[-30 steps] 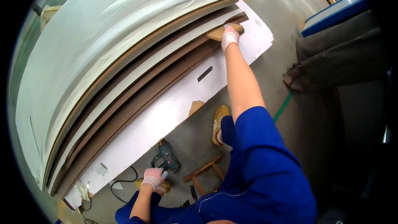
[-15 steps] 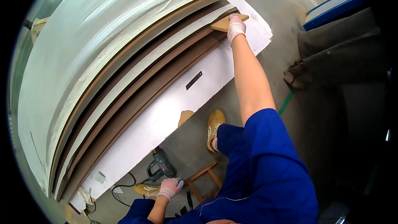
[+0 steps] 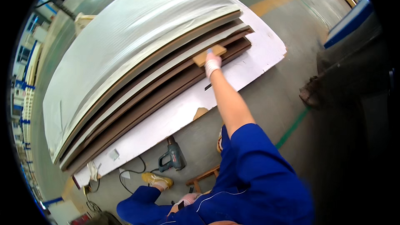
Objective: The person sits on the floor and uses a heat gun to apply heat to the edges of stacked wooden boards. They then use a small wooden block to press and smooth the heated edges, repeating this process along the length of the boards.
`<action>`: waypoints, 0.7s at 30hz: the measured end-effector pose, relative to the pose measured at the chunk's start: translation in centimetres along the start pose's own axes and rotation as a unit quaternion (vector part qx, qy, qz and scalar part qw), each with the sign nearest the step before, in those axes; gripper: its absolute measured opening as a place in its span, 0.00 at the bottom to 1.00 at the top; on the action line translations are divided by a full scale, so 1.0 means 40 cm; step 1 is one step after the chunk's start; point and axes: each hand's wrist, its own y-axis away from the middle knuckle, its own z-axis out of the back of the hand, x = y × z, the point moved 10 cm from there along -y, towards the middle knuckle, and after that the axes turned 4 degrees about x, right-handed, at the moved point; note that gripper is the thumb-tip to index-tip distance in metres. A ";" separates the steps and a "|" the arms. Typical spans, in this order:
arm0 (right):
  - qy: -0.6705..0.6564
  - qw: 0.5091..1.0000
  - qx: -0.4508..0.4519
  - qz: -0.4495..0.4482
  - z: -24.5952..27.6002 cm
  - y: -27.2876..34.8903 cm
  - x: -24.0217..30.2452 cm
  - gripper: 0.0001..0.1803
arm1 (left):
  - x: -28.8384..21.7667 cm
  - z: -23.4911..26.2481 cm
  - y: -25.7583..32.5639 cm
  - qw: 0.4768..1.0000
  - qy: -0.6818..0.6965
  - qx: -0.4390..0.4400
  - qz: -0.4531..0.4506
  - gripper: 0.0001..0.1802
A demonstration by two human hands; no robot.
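My right hand (image 3: pixel 213 61), in a pink-and-white glove, is closed around a flat tan wooden block (image 3: pixel 200 59). The block lies against the brown edge of a curved panel (image 3: pixel 177 71) in the stack, towards its right end. Above it, white foam sheeting (image 3: pixel 108 29) covers the top of the stack. My left hand (image 3: pixel 189 198), gloved alike, is low by my lap; my clothing partly covers it and its fingers cannot be made out.
The stack rests on a white board (image 3: pixel 266 50) with a chipped front edge. At that edge stands a dark heat gun (image 3: pixel 173 157), its black cable (image 3: pixel 143 164) trailing left. A wooden stool frame (image 3: pixel 204 178) is beside my legs. Dark cloth (image 3: pixel 346 68) hangs at the right.
My right hand has slid the block leftward along the panel edge, away from its right end. My left hand has drawn back from near the heat gun to my lap. The view has shifted.
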 end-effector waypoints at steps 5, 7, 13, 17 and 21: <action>0.107 0.988 0.102 -0.035 -0.134 0.449 -0.258 0.36 | -0.046 0.009 0.073 0.991 -0.004 -0.136 -0.019 0.29; 0.069 0.981 0.179 -0.045 -0.159 0.650 -0.395 0.35 | -0.054 -0.004 0.076 0.983 -0.068 -0.165 -0.047 0.31; 0.060 0.940 0.322 -0.095 0.059 0.995 -0.746 0.23 | -0.006 -0.035 0.007 0.982 -0.105 -0.136 -0.072 0.37; 0.249 0.920 0.289 -0.084 0.270 1.055 -0.875 0.23 | 0.062 -0.025 0.012 0.991 -0.049 -0.115 -0.056 0.25; 0.329 0.878 0.322 -0.127 0.298 1.132 -0.998 0.25 | 0.178 0.000 0.035 0.991 -0.054 -0.096 -0.077 0.25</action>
